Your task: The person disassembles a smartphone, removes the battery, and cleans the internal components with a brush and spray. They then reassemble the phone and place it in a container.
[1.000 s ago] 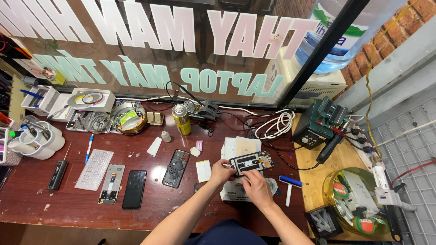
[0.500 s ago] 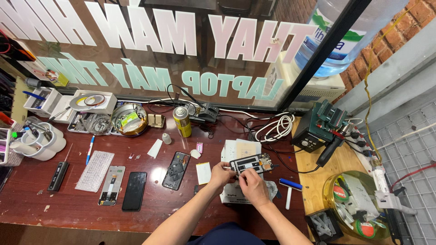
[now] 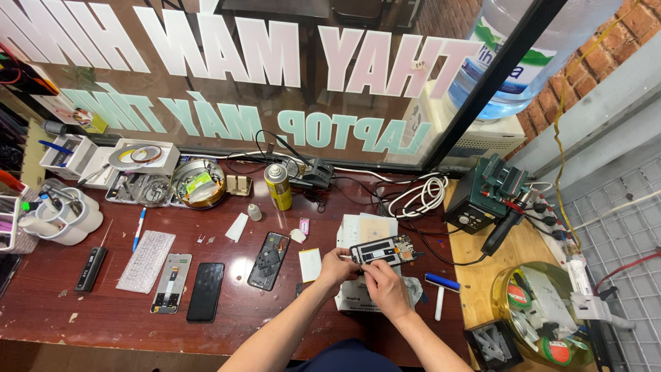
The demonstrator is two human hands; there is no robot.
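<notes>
While the left hand (image 3: pixel 335 265) pinches the opened phone (image 3: pixel 383 251) at its left end and the right hand (image 3: pixel 385 286) pinches at its lower edge, it hangs over white paper (image 3: pixel 368 231) on the desk (image 3: pixel 103 317). Long axis runs left–right, open side up. Loose grip could tip it; fingers could snag exposed parts.

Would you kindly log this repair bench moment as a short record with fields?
setting: dark red workbench facing a lettered glass window
left hand: grips the left end of an opened phone, held flat
right hand: fingertips at the opened phone's lower edge
under hands: white box
left of hands: open phone back, black phone, phone screen part
behind: yellow spray can, coiled white cable
right: green soldering station, round tub of tape rolls
</notes>
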